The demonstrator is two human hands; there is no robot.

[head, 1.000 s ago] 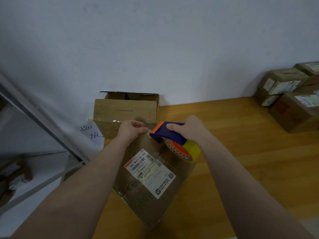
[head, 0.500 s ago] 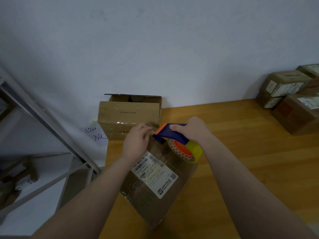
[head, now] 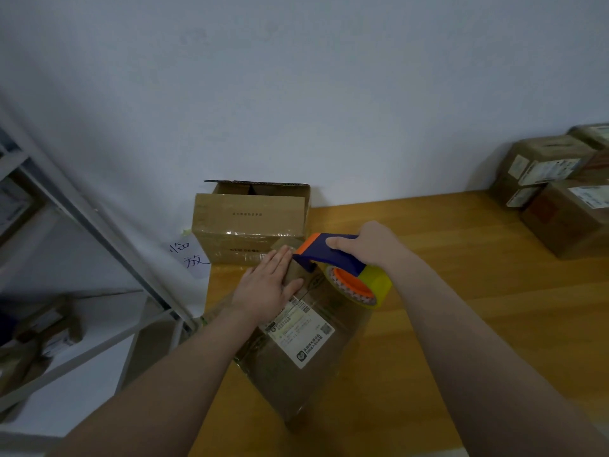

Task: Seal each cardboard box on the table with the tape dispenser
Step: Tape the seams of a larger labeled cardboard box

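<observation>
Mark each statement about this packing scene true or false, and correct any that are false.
1. The right hand grips the tape dispenser by its blue handle. True.
2. The left hand is lifted clear of the labelled box. False: it lies flat on the box's top, fingers straight.
3. The box by the wall is closed on top. False: its top is open.
4. The stacked boxes sit at the far right of the table. True.
</observation>
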